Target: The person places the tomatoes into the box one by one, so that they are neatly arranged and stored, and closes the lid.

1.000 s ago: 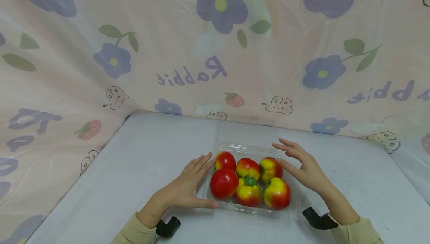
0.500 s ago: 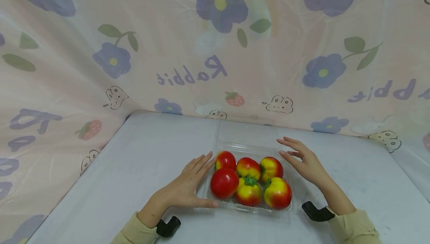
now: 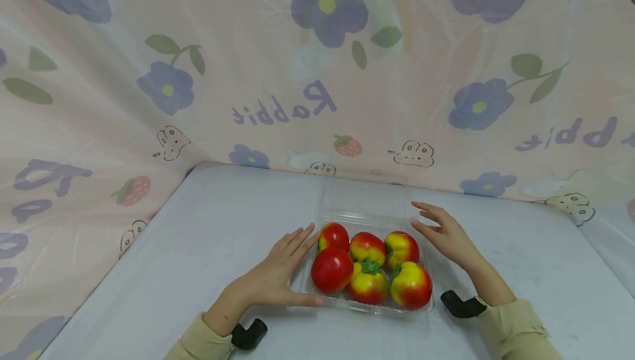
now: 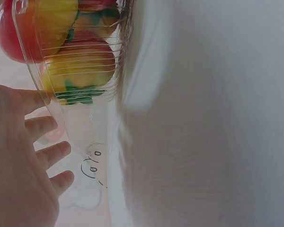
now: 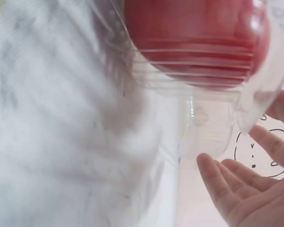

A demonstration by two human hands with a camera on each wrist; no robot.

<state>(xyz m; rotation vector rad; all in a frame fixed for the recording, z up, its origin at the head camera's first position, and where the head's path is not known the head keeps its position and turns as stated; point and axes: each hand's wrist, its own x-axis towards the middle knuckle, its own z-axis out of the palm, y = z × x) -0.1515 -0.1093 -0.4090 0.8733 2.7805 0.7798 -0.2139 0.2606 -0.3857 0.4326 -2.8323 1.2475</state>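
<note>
Several glossy round red-and-yellow fruits point(image 3: 411, 285), some with green leafy tops, sit in two rows inside a clear plastic clamshell box point(image 3: 369, 309). The box's lid point(image 3: 364, 200) is folded back behind it. My left hand point(image 3: 270, 277) is spread along the box's left side, its thumb near the front corner; in the left wrist view the fingertips point(image 4: 42, 124) reach the rim. Off the back right corner, my right hand point(image 3: 448, 238) has its fingers apart and slightly bent. From the right wrist its fingertips point(image 5: 206, 163) appear beside the box, with nothing held between them.
A white-covered table point(image 3: 223, 211) bears the box. Behind and to the left hangs a pink curtain point(image 3: 278, 46) with flowers and rabbits. A black wrist mount sits at each sleeve: the left mount point(image 3: 249, 334) and the right mount point(image 3: 462, 305).
My right hand has drawn away from the back right fruit, moving slightly right and up to just off the box corner. My left hand stays where it was.
</note>
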